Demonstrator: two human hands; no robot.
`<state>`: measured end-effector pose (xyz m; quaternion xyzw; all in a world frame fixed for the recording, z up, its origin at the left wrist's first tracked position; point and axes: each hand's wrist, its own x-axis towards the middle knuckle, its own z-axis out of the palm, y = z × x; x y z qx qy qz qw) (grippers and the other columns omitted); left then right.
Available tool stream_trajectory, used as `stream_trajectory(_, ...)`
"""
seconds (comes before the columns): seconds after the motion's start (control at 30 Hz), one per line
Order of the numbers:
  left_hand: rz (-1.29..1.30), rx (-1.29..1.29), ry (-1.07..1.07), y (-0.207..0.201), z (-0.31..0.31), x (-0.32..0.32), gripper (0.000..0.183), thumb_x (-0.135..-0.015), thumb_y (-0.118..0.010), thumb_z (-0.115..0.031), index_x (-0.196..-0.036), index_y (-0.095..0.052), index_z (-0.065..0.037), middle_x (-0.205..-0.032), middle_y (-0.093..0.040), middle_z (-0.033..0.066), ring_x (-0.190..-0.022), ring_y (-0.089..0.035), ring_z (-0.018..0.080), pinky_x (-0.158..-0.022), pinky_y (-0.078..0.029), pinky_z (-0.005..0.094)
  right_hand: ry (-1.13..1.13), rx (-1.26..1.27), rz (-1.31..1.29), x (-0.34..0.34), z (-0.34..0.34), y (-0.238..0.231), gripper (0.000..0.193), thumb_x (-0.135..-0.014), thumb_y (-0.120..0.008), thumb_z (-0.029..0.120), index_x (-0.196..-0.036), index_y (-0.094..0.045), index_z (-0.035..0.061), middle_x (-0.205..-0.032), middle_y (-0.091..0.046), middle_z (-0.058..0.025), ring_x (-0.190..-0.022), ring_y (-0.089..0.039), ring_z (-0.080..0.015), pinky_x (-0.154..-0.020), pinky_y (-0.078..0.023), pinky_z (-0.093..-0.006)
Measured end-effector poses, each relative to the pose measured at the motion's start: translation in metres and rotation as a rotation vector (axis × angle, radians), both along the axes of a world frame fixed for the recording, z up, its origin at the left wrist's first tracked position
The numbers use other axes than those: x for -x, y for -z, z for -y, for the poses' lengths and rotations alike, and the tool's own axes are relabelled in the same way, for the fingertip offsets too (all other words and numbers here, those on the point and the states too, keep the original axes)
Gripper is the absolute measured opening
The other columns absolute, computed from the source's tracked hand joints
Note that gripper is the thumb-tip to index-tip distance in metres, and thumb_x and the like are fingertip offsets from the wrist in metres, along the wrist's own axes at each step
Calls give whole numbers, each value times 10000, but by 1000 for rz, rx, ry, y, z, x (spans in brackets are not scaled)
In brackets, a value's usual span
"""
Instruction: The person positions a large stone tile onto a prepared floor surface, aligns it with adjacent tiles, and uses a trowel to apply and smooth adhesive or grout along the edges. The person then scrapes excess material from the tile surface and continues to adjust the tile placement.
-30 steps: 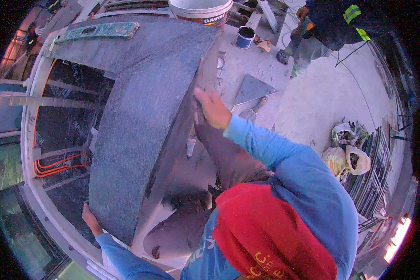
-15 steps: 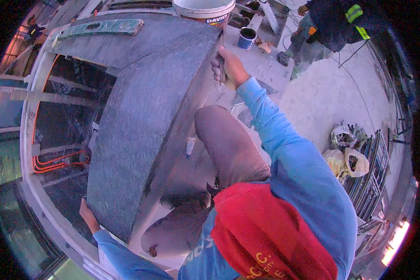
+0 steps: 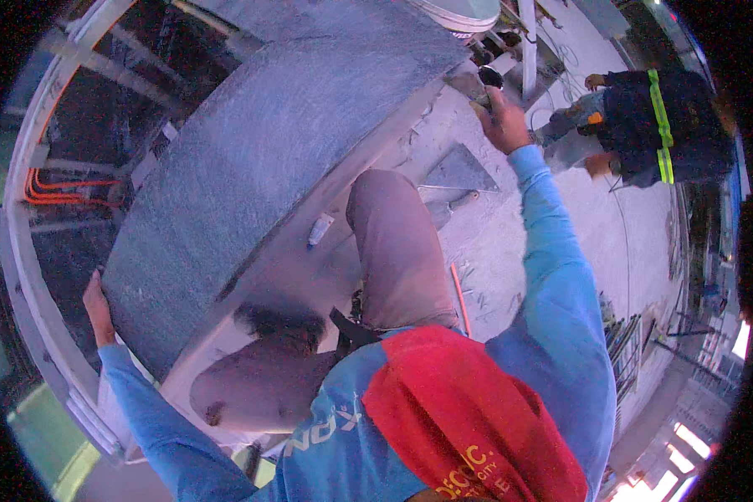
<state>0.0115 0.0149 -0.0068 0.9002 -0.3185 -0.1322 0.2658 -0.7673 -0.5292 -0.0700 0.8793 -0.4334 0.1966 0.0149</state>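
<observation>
A long, curved dark grey panel [image 3: 251,159] lies in front of me, slanting from lower left to upper right. My left hand [image 3: 99,311] grips its lower-left end, the fingers partly hidden by the edge. Out past the panel's far right end, my right hand [image 3: 505,125] is closed, and whatever sits in its fingers is too unclear to name. Below that hand, a flat grey rectangular plate [image 3: 463,169] rests on the pale surface, with a handled hand tool [image 3: 463,201] beside it. A small white tube with a blue cap [image 3: 320,229] lies between the panel and my knee.
A white bucket [image 3: 464,15] stands beyond the panel's far end, near a dark round opening [image 3: 490,77]. At right, a co-worker in a dark jacket with reflective strips [image 3: 665,125] bends over. Orange lines [image 3: 67,188] run inside the frame at left. Pipes [image 3: 621,347] lie at right.
My view has turned, so the panel appears more slanted. My right hand has moved away from the panel's edge to the right. My left hand stays at the panel's near end.
</observation>
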Motion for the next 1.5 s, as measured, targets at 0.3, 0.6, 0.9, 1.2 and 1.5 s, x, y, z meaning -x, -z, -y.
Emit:
stream_trajectory(0.3, -54, 59, -25, 4, -1, 2, 444, -1000, -422, -261, -1290, -541, 53, -1316, -570, 182, -1225, -536, 256, -1041, -380, 338, -471, 165, -351, -92, -57, -88, 213, -880, -590, 271, -987, -516, 102, -857, -605, -87, -735, -641, -313, -583, -506, -448)
stream_trajectory(0.6, 40, -4, 91, 1, -8, -10, 432, -1005, -425, -258, -1283, -552, 46, -1296, -584, 185, -1212, -547, 258, -1029, -382, 324, -361, 83, -452, -90, -69, -127, 181, -919, -515, 250, -1015, -527, 98, -907, -626, -125, -737, -664, -330, -552, -531, -462)
stream_trajectory(0.9, -7, 26, 113, 6, -12, -19, 425, -1005, -440, -249, -1290, -547, 47, -1320, -572, 164, -1236, -529, 239, -1044, -367, 320, -471, 12, -416, -95, -87, -130, 255, -856, -633, 276, -1001, -511, 105, -868, -615, -88, -735, -656, -325, -555, -499, -472)
stream_trajectory(1.2, -11, 75, 83, 10, -4, -7, 420, -995, -470, -256, -1273, -565, 43, -1298, -588, 163, -1219, -539, 232, -1039, -370, 312, -408, 26, -519, -96, -86, -121, 215, -911, -516, 252, -1074, -515, 112, -948, -644, -127, -725, -672, -345, -559, -532, -481)
stream_trajectory(1.5, -12, 70, -66, 5, 0, 19, 411, -982, -493, -269, -1236, -599, 36, -1246, -625, 155, -1166, -573, 225, -1000, -401, 323, -540, 41, -401, -146, -140, -124, 178, -862, -535, 204, -1015, -519, 112, -845, -590, -122, -683, -661, -327, -519, -523, -463)
